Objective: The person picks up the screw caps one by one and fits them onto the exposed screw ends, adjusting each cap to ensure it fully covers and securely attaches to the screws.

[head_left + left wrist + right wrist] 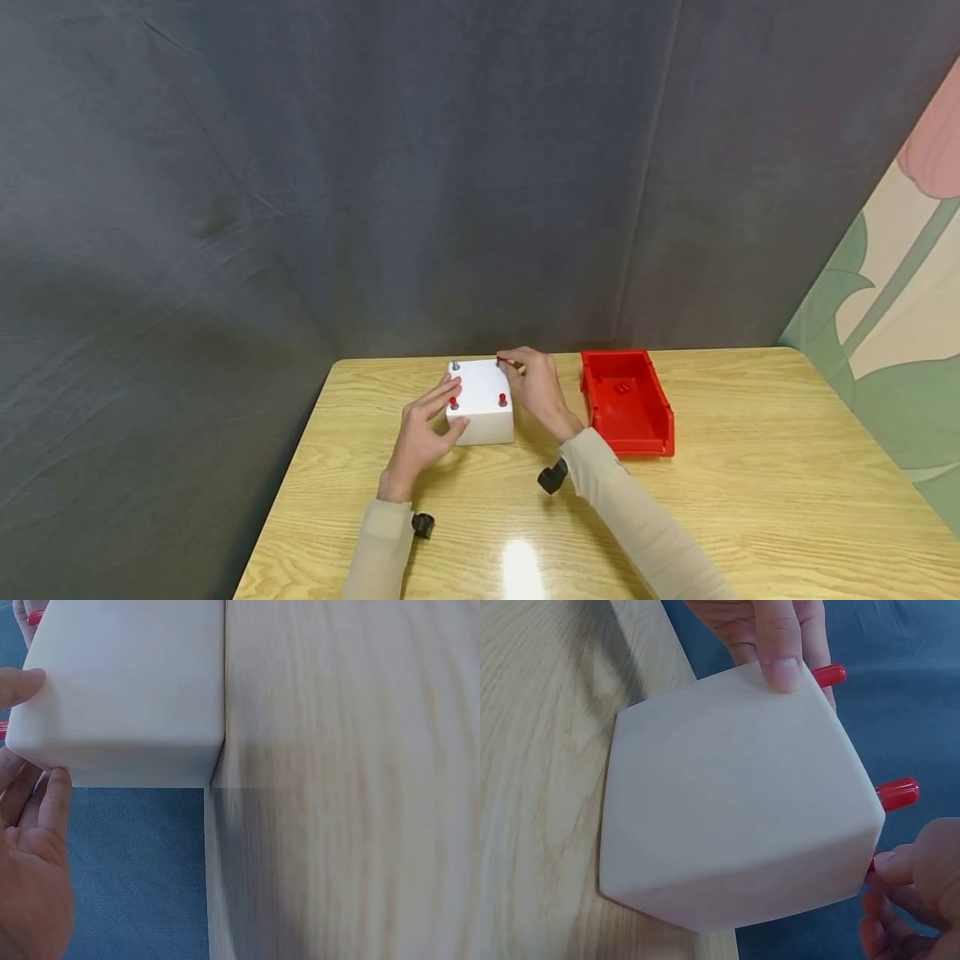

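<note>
A white block [480, 387] sits on the table with metal posts at its top corners. Red caps cover the near-left post [453, 402] and the near-right post [502, 398]; the far-left post [455, 365] is bare metal. My left hand [422, 429] holds the block by its left side, thumb on the front face and fingers round the left edge. At the far-right corner my right hand [534, 385] pinches a red cap [872, 862] between thumb and finger, right at the post. The right hand partly hides that cap.
A red bin [630, 417] stands to the right of the block, with a few small red caps [622, 387] inside. Behind the wooden table [750, 467] hangs a dark grey curtain [480, 183]. A floral panel [900, 333] borders the right side.
</note>
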Tool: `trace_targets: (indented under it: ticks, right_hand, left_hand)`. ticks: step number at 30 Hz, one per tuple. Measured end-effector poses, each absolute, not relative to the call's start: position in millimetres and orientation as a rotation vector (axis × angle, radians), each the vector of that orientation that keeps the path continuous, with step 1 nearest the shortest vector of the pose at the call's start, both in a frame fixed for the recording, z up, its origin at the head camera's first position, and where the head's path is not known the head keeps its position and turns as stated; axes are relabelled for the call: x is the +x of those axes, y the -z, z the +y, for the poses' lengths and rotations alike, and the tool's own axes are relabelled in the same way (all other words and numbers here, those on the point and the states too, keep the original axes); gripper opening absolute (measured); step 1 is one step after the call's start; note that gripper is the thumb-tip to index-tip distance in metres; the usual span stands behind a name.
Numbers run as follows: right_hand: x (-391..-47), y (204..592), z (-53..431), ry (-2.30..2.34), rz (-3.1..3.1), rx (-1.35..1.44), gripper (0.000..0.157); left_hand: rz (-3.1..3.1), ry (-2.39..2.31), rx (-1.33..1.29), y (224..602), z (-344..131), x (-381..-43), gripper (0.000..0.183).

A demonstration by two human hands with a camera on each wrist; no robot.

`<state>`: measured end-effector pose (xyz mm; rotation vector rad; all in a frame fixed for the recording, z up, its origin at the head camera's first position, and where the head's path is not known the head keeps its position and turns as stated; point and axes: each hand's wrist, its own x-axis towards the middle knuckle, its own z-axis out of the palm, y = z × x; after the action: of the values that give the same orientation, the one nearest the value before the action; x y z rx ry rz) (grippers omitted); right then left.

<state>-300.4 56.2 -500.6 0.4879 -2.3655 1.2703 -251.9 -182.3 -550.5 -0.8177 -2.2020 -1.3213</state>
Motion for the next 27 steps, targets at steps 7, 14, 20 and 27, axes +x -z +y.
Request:
trace_targets:
  ticks: [7,14,20,27]
  right_hand:
    - [-300,500,58,-1.269,-2.382,0.505,0.021]
    - [-296,496,63,-1.255,-2.396,0.499,0.022]
    - [-293,493,71,-1.264,-2.444,0.488,0.024]
    - [-294,494,84,-1.208,-2.425,0.476,0.022]
  left_hand:
    - [-2.233,1.330,-0.797,550,-185,-251,0.053]
    - [-2.235,1.324,-0.801,550,-183,-251,0.052]
    - [-2.222,1.344,-0.800,551,-182,-251,0.052]
    - [-2.202,1.324,-0.817,551,-183,-253,0.051]
